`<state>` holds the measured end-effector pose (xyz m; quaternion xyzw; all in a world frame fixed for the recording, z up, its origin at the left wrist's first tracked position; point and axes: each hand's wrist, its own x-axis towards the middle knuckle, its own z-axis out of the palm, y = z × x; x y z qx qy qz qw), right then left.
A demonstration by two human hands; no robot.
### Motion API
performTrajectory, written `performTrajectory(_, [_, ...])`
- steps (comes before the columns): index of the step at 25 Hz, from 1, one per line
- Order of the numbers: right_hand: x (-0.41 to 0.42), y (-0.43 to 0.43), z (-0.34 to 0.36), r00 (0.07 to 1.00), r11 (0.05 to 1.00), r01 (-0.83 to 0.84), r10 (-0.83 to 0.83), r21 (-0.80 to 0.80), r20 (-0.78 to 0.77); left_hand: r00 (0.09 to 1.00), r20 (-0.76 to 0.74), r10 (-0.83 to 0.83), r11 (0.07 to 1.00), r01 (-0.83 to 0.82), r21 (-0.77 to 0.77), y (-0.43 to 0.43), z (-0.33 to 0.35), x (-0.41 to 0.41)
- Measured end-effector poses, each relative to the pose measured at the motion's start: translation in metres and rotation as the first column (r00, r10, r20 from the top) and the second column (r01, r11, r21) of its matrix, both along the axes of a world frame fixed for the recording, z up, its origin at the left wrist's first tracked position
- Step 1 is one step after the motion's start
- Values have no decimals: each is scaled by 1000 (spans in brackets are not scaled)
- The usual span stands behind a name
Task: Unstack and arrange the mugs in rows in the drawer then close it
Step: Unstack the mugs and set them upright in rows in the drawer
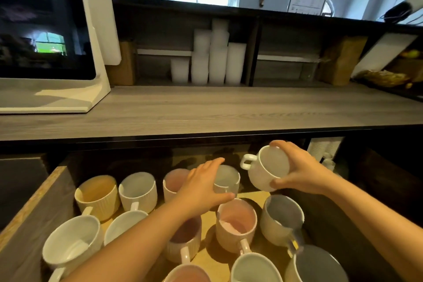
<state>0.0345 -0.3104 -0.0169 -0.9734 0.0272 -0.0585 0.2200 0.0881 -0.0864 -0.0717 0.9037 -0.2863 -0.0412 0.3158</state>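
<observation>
Monitor (43,18) sits at 10 o'clock on the counter (206,107), with cup stacks (212,57) at 12 on the shelf behind. The open drawer (29,220) fills the whole 6 o'clock half and it's packed with mugs (235,222) standing rim up, most handles I can see pointing toward 6. Back row from the left goes yellow mug (97,197), ribbed mug (138,190), pink mug (174,182), then the pale mug (226,178). Left hand (203,185) is clamped over that pale one from above, thumb on the near wall, fingers curled over the far rim, mug low in the drawer. At roughly 2 o'clock from it, right hand (302,171) holds the white mug (267,169) up clear of the others. It's tilted, with fingers over the far rim, thumb low on the near side and the handle sticking out at 9.
</observation>
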Motion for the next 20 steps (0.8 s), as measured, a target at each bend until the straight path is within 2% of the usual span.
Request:
performTrajectory(5, [-11,16,10,973,943,-216,229,252,-21,988,-95,-120,968,95,-233,0,5,-3])
performTrajectory(8, [-12,20,7,948,879,-291,317,378,-6,981,-121,-154,954,116,-276,-2,5,-9])
performTrajectory(12, [-12,18,6,933,839,-308,360,449,-33,989,-88,-116,944,82,-318,-5,3,-11])
performTrajectory(14, [-11,18,5,928,813,-272,363,515,-83,994,-47,-95,943,74,-326,-4,6,-11])
performTrajectory(17, [-10,19,6,955,722,-101,263,684,-136,995,73,-68,956,86,-281,-6,10,-10])
performTrajectory(20, [-11,21,8,947,650,25,228,759,-226,986,145,-85,969,115,-218,-7,10,-10])
